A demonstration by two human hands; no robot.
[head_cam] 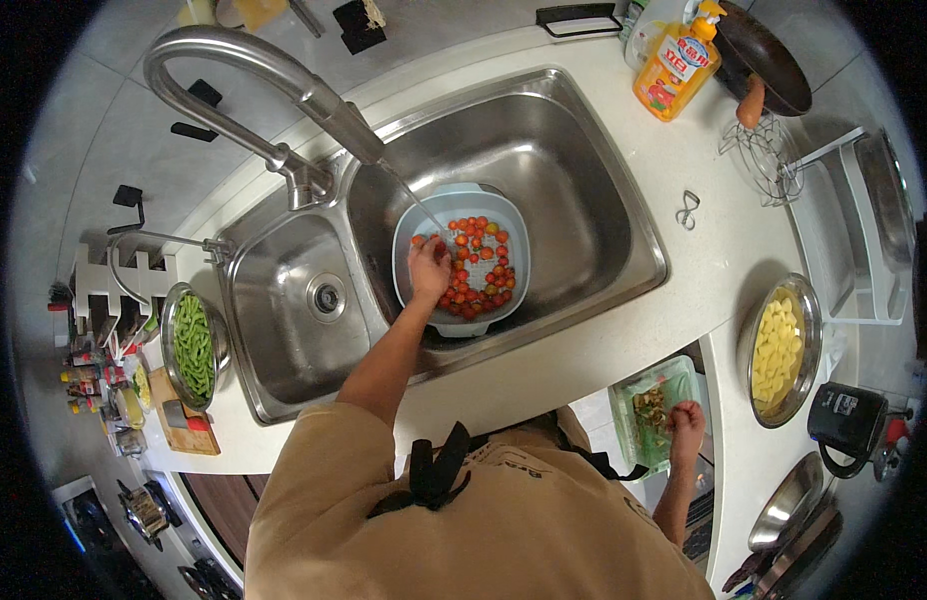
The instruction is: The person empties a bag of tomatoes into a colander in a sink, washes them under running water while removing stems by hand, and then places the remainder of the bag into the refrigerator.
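Cherry tomatoes, mostly red with a few yellowish green, lie in water in a pale blue-grey plastic basin. The basin stands in the larger bowl of a steel double sink. My left hand is inside its left side, fingers curled around a dark red tomato. A thin stream from the steel pull-out faucet falls beside that hand. My right hand hangs lower right over a waste bin with a green liner and food scraps. Its fingers are bent together; anything between them is too small to tell.
Left of the sink are a steel bowl of green beans and a cutting board with a cleaver. To the right stand a bowl of cut potatoes, a dish-soap bottle, a frying pan and a wire rack.
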